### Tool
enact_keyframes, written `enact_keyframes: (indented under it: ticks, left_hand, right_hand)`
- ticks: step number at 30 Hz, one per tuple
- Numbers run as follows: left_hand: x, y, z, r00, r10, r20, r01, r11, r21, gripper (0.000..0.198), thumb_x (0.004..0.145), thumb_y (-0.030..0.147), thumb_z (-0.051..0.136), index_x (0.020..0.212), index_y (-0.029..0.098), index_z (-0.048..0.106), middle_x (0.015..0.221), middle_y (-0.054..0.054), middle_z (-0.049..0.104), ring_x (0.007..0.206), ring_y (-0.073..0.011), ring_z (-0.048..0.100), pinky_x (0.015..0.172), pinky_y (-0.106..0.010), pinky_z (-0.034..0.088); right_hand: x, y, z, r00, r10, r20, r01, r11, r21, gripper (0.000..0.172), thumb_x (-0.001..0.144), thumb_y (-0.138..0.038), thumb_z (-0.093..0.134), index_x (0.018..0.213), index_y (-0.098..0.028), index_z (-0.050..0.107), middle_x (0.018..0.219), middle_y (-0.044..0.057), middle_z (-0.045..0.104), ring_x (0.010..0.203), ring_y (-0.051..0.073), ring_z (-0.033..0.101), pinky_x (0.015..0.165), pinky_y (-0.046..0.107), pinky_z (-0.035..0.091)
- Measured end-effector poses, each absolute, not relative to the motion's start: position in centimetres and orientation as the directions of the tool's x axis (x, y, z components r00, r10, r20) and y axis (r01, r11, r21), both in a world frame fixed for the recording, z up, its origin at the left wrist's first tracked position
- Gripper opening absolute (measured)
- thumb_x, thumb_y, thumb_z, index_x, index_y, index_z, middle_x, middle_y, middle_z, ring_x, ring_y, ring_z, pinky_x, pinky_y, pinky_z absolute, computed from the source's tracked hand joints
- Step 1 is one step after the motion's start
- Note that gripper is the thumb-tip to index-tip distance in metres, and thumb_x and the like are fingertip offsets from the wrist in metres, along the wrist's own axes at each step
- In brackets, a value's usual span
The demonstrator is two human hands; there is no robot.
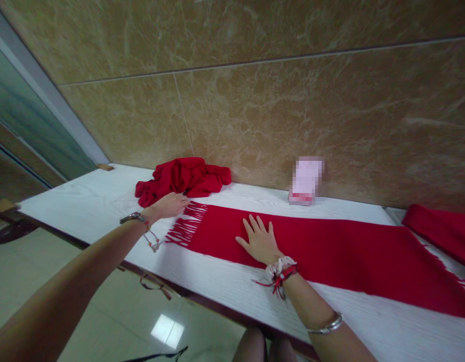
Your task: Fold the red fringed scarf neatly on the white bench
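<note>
A long red scarf lies spread flat across the white table, its fringe at the left end. My right hand rests palm down on the scarf with the fingers spread. Beyond the fringe's upper corner is my left hand, close to both the fringe and a crumpled red cloth. The fingers of my left hand are together, and what they hold, if anything, is hidden.
The white table runs along a brown marbled wall. A blurred pink-white object leans against the wall. More red cloth lies at the far right. My knees are below the table's front edge.
</note>
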State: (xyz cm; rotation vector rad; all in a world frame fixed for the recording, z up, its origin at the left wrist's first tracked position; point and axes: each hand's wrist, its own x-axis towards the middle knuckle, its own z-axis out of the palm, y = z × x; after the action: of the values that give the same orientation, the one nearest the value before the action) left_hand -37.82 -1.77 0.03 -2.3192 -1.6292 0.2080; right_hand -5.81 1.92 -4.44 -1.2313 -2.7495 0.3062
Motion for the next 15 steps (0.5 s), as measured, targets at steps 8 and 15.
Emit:
enact_keyframes:
  ticks: [8, 15]
  left_hand:
    - [-33.6, -2.1, -2.4, 0.381, 0.917, 0.119, 0.917, -0.359, -0.174, 0.023, 0.075, 0.013, 0.044, 0.096, 0.016, 0.055, 0.103, -0.008, 0.056, 0.095, -0.0180, 0.053, 0.084, -0.030, 0.042]
    - [-38.2, -4.0, -0.9, 0.250, 0.960, 0.125, 0.957, -0.225, -0.185, 0.019, 0.079, 0.013, 0.040, 0.090, 0.012, 0.054, 0.093, -0.006, 0.056, 0.089, -0.0178, 0.052, 0.083, -0.030, 0.043]
  right_hand:
    - [-5.9, 1.9, -4.6, -0.657, 0.754, 0.020, 0.734, 0.645, -0.211, 0.064, 0.085, -0.055, 0.029, 0.136, -0.016, 0.031, 0.144, 0.012, 0.023, 0.132, 0.029, 0.016, 0.102, 0.056, 0.012]
    - [-5.9, 1.9, -4.6, -0.654, 0.756, 0.026, 0.734, 0.643, -0.220, 0.064, 0.085, -0.055, 0.029, 0.135, -0.015, 0.031, 0.144, 0.012, 0.023, 0.132, 0.030, 0.017, 0.102, 0.056, 0.012]
